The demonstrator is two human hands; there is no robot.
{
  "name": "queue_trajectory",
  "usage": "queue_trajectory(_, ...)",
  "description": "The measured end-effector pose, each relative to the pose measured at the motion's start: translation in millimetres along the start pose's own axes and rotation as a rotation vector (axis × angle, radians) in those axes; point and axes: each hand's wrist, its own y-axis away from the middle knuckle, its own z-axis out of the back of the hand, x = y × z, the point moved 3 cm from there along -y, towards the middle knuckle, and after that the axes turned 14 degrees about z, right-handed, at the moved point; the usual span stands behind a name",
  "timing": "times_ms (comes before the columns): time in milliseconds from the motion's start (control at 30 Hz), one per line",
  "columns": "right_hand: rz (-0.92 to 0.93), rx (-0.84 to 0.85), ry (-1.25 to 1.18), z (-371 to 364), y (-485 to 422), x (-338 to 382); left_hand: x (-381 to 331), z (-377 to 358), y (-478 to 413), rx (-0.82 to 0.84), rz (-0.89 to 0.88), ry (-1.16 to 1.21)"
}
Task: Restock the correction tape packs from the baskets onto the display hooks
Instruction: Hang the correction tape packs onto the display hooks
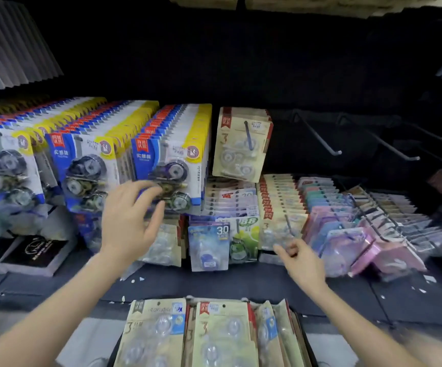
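There is one view only, from a wide-angle camera on the person's head. It faces forward and down at a display wall of hanging blue packs [169, 157] and sits close to it. Both forearms enter from the near edge, the left hand [129, 218] left of centre, the right hand [300, 258] right of centre. Beige packs [158, 332] lie nearest, directly under the lens. The far hooks [317, 136] lie to the right.

A black back panel [241, 62] rises ahead. Below it runs a dark ledge [241, 284], with pale floor [92, 337] underfoot in dim light.
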Motion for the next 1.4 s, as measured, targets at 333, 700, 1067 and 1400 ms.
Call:
queue_trajectory(333,-0.192,0.374,0.165,-72,89,-44,86,-54,201,0.882,0.778,-0.251)
queue_trajectory(700,-0.215,0.526,0.361,-87,92,-41,107,-63,251,1.057,1.196,-0.100)
queue_trajectory(1067,-0.339,0.355,0.101,-72,78,-36,88,-58,224,0.802,1.305,0.184)
queue_trajectory(1400,0.032,0.010,-0.050,14,20,44,33,-27,121,0.670,0.916,0.234)
